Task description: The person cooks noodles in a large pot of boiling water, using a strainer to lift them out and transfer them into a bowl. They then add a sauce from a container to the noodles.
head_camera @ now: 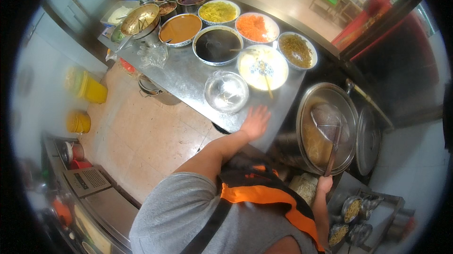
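Note:
My right hand (324, 184) grips the wooden handle of a large mesh skimmer (325, 121). The skimmer's round head rests in a big metal stockpot (300, 126), and pale noodles (316, 147) show in the cloudy liquid beside it. My left hand (256, 122) is spread over the near part of the steel table (187, 89), holding nothing; I cannot tell whether the palm presses on it. Just beyond the fingers sits a metal bowl lined with clear plastic (226, 92). Behind that bowl is a white patterned basin (247, 71) with a spoon in it.
Basins of dark sauce (216, 45), brown sauce (180, 29), shredded orange vegetable (251, 27), yellow shreds (218, 10) and chopped greens (295, 50) crowd the table's back. A pot lid (368, 142) leans right of the stockpot. Noodle baskets (352, 208) stand at lower right.

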The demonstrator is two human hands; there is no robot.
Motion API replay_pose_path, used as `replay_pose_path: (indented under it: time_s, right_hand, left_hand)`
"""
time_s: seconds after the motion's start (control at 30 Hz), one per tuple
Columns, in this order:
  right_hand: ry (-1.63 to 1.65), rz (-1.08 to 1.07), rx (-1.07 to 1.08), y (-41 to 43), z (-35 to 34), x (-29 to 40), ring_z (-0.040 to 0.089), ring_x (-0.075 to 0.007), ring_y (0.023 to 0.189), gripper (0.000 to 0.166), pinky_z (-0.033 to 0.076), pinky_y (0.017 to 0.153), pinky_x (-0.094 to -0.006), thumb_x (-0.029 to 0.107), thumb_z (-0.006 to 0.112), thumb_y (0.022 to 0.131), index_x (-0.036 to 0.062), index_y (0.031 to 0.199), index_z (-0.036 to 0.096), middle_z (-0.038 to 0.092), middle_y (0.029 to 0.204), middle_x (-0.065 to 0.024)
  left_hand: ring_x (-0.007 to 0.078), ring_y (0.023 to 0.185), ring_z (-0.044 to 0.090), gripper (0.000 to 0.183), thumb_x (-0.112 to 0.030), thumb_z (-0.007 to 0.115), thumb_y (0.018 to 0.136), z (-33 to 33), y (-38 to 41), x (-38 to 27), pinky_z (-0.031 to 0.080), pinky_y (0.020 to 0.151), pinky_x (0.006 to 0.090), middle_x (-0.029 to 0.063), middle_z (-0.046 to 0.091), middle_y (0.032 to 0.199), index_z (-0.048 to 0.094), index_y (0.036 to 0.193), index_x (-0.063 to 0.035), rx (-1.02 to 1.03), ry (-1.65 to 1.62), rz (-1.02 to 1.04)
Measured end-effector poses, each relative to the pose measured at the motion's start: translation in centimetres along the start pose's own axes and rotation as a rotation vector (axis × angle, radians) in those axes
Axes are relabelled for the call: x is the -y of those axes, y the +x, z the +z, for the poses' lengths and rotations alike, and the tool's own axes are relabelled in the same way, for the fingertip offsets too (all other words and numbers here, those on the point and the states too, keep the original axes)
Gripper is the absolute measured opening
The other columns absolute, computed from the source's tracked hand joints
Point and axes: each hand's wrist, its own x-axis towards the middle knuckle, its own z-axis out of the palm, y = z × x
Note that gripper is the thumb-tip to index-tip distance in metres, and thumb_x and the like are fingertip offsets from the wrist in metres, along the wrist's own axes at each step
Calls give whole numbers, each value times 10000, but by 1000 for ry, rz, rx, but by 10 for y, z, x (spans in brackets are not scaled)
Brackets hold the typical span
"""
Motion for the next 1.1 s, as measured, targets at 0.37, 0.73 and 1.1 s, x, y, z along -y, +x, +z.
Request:
replay_pose_path:
  time_s: [0.37,0.73,1.1]
  right_hand:
    - [-20,-4,20,2,19,-18,627,-423,914,270,492,779,-490,171,585,794,3,1003,615,658,972,-244]
    - [45,84,58,0,-5,-2,627,-409,937,226,496,809,-478,156,559,815,25,993,605,660,975,-229]
    - [50,104,60,0,-2,-2,617,-398,986,260,483,842,-469,160,551,819,21,1030,612,655,1012,-230]
  left_hand:
    - [337,1394,242,527,-272,463,910,-9,1,-6,157,1120,576,180,301,1486,399,1396,-78,83,-66,-23]
    - [339,1380,275,533,-273,515,877,-1,4,-4,153,1121,575,168,351,1467,445,1369,-81,-17,-38,-7]
    - [362,1368,282,514,-252,520,867,2,2,-3,165,1107,585,187,351,1455,462,1345,-72,-65,-32,26]
